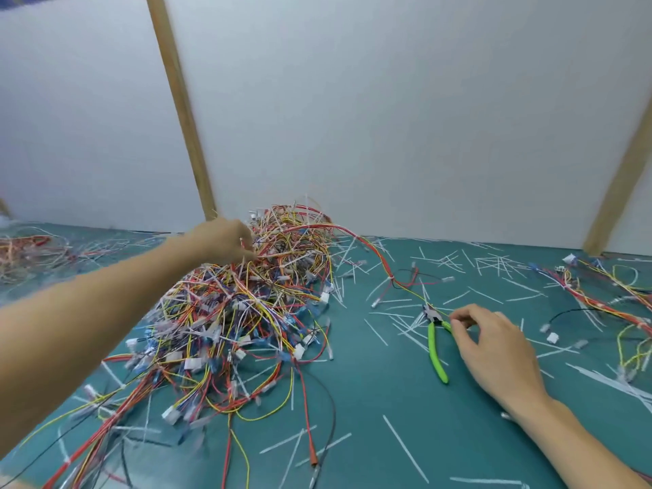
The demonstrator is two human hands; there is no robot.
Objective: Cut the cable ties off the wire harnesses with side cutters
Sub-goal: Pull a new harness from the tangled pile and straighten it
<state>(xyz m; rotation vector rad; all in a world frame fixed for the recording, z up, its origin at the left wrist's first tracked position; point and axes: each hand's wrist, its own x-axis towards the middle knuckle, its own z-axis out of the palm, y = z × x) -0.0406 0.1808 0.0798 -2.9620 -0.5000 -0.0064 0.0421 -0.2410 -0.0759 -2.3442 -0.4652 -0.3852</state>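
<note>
A big tangled heap of wire harnesses [247, 312], red, yellow, blue and white with white connectors, covers the left half of the green mat [370, 400]. My left hand [225, 241] reaches to the heap's far top and grips a bundle of wires there. One red and yellow harness [370, 248] trails from that spot to the right across the mat. Green-handled side cutters [436, 351] lie on the mat right of the heap. My right hand [490, 344] rests over their right handle, fingers curled, pinching it near the jaws.
Cut white cable-tie strips [405, 450] litter the mat. More harnesses lie at the right edge [607, 298] and far left [31, 248]. A white wall with wooden battens [183, 111] stands close behind the mat.
</note>
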